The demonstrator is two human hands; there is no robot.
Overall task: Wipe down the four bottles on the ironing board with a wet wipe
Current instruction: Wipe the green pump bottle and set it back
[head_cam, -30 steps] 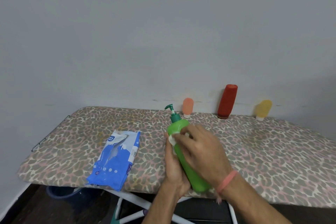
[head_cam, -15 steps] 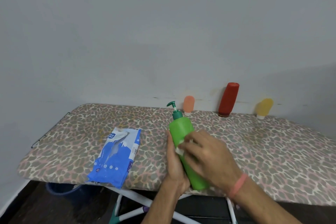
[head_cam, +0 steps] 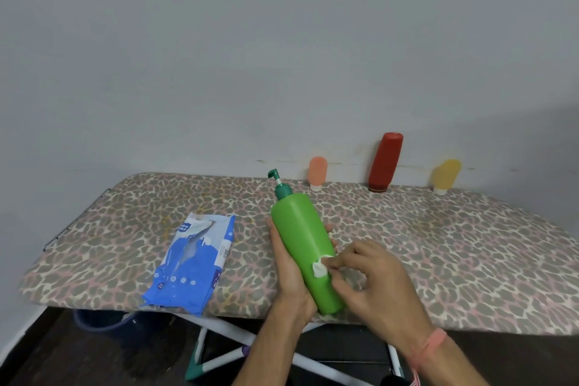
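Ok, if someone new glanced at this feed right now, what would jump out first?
The bright green pump bottle in the middle, tilted and gripped from behind by the left hand while the right hand presses a white wet wipe against its lower side. Next, the blue wipes pack lying to its left on the leopard-print ironing board. Then the three bottles along the wall: peach, red, yellow.

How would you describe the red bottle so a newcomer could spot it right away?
Start at the leopard-print ironing board and follow its far edge along the grey wall, where three bottles stand in a row. The red bottle is the middle one, between the small orange bottle and the small yellow bottle. It is the tallest and darkest of them and leans slightly.
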